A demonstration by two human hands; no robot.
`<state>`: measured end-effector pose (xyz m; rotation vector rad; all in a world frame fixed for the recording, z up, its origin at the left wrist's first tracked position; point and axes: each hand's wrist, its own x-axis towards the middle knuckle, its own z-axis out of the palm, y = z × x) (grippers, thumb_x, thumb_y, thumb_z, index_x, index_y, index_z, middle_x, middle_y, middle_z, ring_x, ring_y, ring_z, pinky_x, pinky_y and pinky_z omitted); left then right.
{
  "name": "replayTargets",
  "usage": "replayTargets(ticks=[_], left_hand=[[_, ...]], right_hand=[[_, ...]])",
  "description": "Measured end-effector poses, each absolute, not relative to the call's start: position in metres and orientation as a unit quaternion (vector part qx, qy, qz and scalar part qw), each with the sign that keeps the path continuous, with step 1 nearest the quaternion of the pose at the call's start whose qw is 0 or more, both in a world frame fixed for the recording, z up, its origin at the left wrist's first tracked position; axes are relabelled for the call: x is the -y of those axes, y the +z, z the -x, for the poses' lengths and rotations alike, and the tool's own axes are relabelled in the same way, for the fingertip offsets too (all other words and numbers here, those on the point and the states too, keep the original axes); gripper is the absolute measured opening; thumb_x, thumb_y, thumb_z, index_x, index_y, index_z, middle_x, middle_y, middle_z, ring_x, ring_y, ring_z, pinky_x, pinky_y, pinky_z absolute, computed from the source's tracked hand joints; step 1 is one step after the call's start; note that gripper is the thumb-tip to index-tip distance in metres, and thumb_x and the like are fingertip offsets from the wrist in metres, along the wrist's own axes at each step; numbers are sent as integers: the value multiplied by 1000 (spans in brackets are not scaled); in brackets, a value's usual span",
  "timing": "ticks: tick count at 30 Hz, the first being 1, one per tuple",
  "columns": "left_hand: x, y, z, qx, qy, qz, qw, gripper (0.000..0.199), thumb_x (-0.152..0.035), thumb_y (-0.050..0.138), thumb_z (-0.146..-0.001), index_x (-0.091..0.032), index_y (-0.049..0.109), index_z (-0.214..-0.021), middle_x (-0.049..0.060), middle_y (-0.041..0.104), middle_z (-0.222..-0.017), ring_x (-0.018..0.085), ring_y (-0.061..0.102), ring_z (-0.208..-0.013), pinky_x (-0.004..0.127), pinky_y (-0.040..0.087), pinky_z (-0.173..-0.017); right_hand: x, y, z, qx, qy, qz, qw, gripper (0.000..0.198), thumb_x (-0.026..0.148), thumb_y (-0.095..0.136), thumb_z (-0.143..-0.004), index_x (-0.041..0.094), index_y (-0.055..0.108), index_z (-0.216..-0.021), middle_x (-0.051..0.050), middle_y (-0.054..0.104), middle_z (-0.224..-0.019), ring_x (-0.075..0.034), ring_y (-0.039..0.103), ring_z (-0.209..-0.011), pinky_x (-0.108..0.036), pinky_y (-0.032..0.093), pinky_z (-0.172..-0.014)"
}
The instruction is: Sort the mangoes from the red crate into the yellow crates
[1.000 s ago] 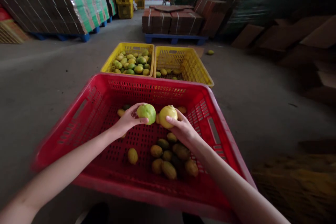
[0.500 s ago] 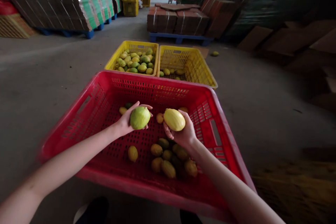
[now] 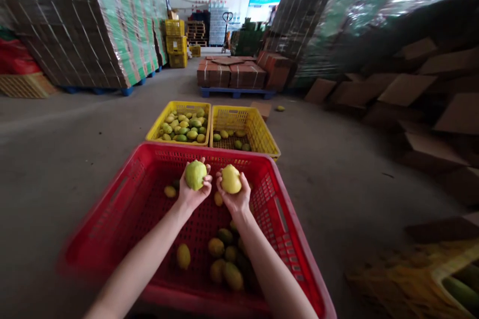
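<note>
My left hand [image 3: 190, 195] is closed round a greenish lemon [image 3: 195, 175], held above the red crate [image 3: 279, 172]. Beside it, my right hand [image 3: 239, 200] grips a pale yellow lemon [image 3: 231, 179], its fingers wrapped under and around the fruit. The two hands are close together but apart, near the crate's far side. Below my right forearm, several lemons [image 3: 232, 276] lie in a group on the crate floor, partly hidden by the arm. A single yellow lemon [image 3: 183, 256] rests near the front, and another [image 3: 169, 191] lies left of my left hand.
Behind the red crate stand a yellow crate [image 3: 149, 135] full of yellow and green lemons and a second yellow crate [image 3: 262, 134] with a few. Flattened cartons [image 3: 230, 76] sit on a blue pallet. Wrapped stacks [image 3: 108, 25] rise at left, and cardboard boxes [image 3: 407, 89] lie at right.
The view has tilted up, showing more of the hall. Both hands, each still holding its lemon, have moved closer together and toward the far side of the red crate; the lemons are turned differently.
</note>
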<state>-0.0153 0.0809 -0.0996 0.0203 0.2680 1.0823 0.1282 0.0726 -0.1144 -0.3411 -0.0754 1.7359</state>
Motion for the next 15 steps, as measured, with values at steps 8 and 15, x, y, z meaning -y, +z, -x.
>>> replayTargets(ticks=[8,15], left_hand=[[-79,-126,19,-181,546,86,813,24,-26,46,-91,-14,67,-90,8,73,-88,19,70,-85,33,59,-74],[-74,-122,17,-195,546,87,810,19,-23,51,-86,-13,67,-84,7,72,-79,19,70,-78,29,58,-69]], right_hand=[[-64,-133,-128,-2,755,195,626,20,37,62,-81,22,66,-94,-2,75,-92,-18,71,-83,-28,59,-69],[-58,-121,-113,-9,768,221,600,19,34,57,-84,22,66,-95,-2,76,-89,-19,71,-78,-32,59,-68]])
